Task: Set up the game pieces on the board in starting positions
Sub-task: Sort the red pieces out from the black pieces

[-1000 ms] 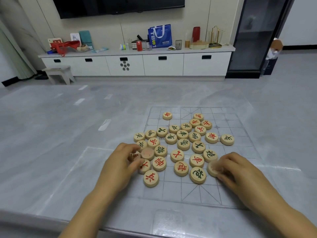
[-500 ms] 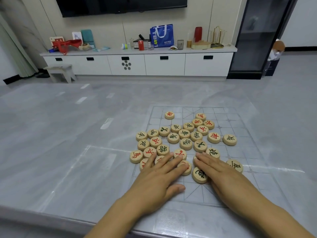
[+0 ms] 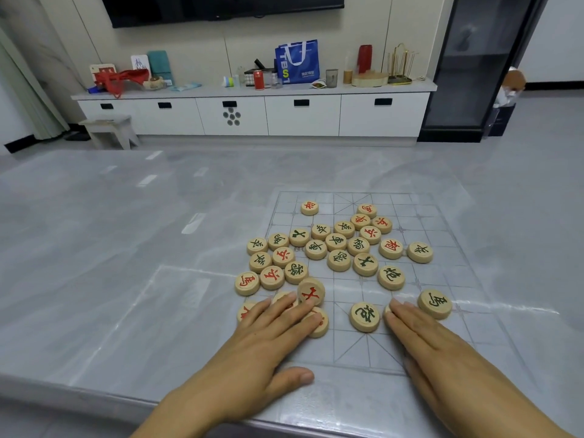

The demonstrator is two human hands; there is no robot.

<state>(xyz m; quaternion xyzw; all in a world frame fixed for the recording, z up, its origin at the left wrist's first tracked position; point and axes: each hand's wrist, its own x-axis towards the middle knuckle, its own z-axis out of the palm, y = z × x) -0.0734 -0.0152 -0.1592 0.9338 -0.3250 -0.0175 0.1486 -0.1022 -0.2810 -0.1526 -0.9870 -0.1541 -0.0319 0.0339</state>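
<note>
With fingers (image 3: 284, 312) straight, my left hand (image 3: 268, 339) and right hand (image 3: 436, 343) press pieces (image 3: 321, 327) at the board's (image 3: 347, 347) near edge; I'd slide them gently, sorting colours.

Blue bag (image 3: 297, 61) and red can (image 3: 258, 79) on sideboard (image 3: 252, 113)

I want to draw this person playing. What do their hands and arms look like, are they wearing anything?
The left hand and right hand are both bare: no gloves, rings or watch. No sleeves show either, up to the picture's edge. The nails are short and unpainted.
</note>
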